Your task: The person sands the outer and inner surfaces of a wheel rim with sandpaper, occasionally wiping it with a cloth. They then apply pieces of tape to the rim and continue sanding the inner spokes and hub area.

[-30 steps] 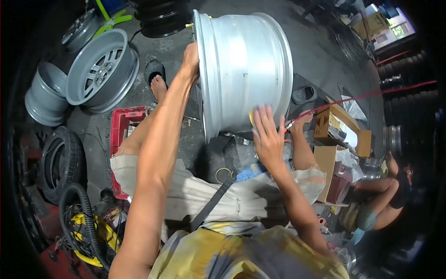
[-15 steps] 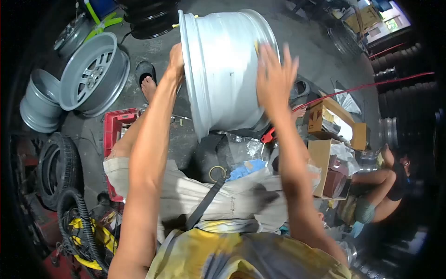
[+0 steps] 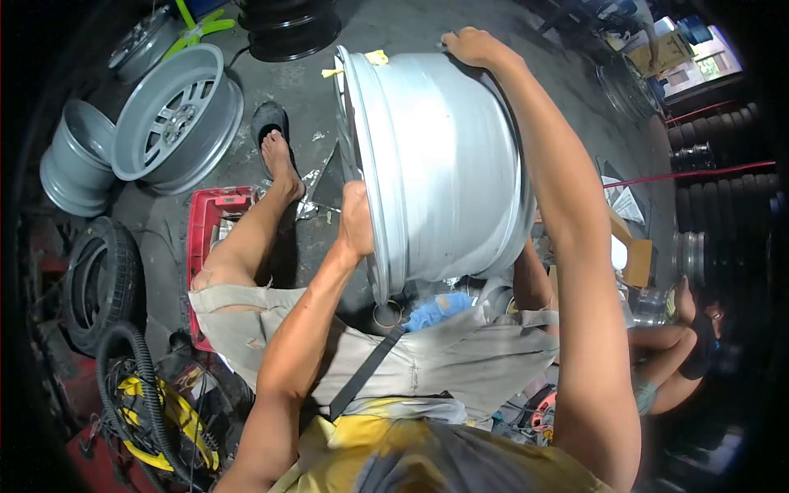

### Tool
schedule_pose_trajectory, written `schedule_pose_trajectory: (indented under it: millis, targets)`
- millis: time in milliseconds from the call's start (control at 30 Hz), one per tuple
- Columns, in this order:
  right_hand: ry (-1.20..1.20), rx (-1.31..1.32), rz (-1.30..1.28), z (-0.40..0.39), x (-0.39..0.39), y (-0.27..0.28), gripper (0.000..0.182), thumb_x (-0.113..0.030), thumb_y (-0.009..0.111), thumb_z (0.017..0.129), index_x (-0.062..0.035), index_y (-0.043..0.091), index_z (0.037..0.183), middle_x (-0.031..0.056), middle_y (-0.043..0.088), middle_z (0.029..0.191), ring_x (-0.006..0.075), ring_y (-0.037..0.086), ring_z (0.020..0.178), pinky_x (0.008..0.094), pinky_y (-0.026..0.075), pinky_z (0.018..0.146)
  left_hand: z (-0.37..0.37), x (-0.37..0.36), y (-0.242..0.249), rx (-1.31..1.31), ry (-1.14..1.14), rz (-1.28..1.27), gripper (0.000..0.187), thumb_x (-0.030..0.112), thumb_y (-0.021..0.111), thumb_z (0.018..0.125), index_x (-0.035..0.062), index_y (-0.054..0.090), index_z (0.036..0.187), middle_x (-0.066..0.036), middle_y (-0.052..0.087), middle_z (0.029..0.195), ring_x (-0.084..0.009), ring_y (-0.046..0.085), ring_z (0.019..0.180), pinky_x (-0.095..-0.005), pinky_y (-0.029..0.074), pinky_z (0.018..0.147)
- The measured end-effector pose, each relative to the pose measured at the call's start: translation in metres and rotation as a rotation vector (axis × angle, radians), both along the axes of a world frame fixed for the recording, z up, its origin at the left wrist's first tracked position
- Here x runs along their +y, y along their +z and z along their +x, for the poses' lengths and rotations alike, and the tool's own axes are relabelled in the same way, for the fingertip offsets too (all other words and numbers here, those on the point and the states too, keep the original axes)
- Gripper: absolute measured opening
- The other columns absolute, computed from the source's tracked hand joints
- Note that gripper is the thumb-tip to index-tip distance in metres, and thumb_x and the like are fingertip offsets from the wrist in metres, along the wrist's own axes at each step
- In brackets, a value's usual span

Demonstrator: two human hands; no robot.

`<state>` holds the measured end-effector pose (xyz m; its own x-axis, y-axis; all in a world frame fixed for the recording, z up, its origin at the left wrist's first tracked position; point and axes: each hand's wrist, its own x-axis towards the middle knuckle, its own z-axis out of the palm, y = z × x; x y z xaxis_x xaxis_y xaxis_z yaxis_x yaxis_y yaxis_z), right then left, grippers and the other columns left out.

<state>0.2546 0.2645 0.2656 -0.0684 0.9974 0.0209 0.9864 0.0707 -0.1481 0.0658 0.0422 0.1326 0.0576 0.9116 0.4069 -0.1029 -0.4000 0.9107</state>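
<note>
A large silver-grey wheel rim point(image 3: 448, 164) stands on its side between my legs, its smooth barrel facing up towards me. My left hand point(image 3: 356, 220) is closed around the rim's left edge. At the far side, my right hand point(image 3: 478, 47) lies over the barrel's top with its fingers bent down against it; the fingertips are partly hidden. Small yellow pieces, perhaps tape, point(image 3: 376, 57) stick to the upper left edge. Just below the rim a blue cloth point(image 3: 440, 311) lies near my lap.
Further wheel rims point(image 3: 177, 119) stand at the left, above a tyre point(image 3: 103, 283). A red crate point(image 3: 215, 238) is beside my leg, and a yellow machine with a black hose point(image 3: 148, 370) sits lower left. Another person's leg point(image 3: 670, 345) shows at right, near a red hose point(image 3: 699, 174).
The rim has shifted right and towards me. My left hand has moved down its left edge; my right hand has gone from the right side to the far top.
</note>
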Motion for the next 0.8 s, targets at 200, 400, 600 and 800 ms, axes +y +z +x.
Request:
schedule_pose_trajectory:
  millis: [200, 400, 600, 800]
  targets:
    - [-0.103, 0.269, 0.164, 0.008, -0.195, 0.007, 0.041, -0.027, 0.036, 0.103, -0.0008, 0.063, 0.120, 0.0290, 0.063, 0.110, 0.0420, 0.059, 0.108, 0.0532, 0.047, 0.084, -0.002, 0.026, -0.007, -0.156, -0.089, -0.125, 0.044, 0.019, 0.044, 0.098, -0.0028, 0.057, 0.062, 0.001, 0.055, 0.056, -0.0060, 0.047, 0.050, -0.0265, 0.035, 0.045]
    - [-0.027, -0.279, 0.467, 0.040, -0.301, -0.064, 0.040, -0.022, 0.046, 0.101, -0.0134, 0.054, 0.139, 0.0044, 0.044, 0.150, 0.0418, 0.037, 0.137, 0.0576, 0.031, 0.108, -0.007, 0.038, -0.020, 0.207, 0.011, 0.107, 0.028, 0.011, 0.050, 0.095, -0.0044, 0.065, 0.078, -0.002, 0.064, 0.069, -0.0074, 0.057, 0.057, -0.0233, 0.044, 0.051]
    - [0.246, 0.271, 0.134, 0.052, -0.072, -0.002, 0.047, -0.032, 0.041, 0.101, -0.0037, 0.054, 0.136, 0.0150, 0.051, 0.144, 0.0366, 0.048, 0.130, 0.0386, 0.034, 0.111, -0.001, -0.003, -0.021, -0.215, -0.214, -0.316, 0.028, 0.012, 0.050, 0.096, -0.0052, 0.065, 0.079, -0.004, 0.065, 0.070, -0.0068, 0.056, 0.060, -0.0242, 0.045, 0.052]
    - [0.303, 0.380, 0.205, 0.068, -0.117, -0.003, 0.044, -0.028, 0.041, 0.101, -0.0058, 0.056, 0.136, 0.0176, 0.051, 0.143, 0.0350, 0.048, 0.131, 0.0377, 0.037, 0.110, -0.009, 0.031, -0.028, -0.119, -0.220, -0.137, 0.028, 0.013, 0.050, 0.096, -0.0057, 0.066, 0.082, -0.005, 0.066, 0.070, -0.0084, 0.058, 0.060, -0.0245, 0.046, 0.052]
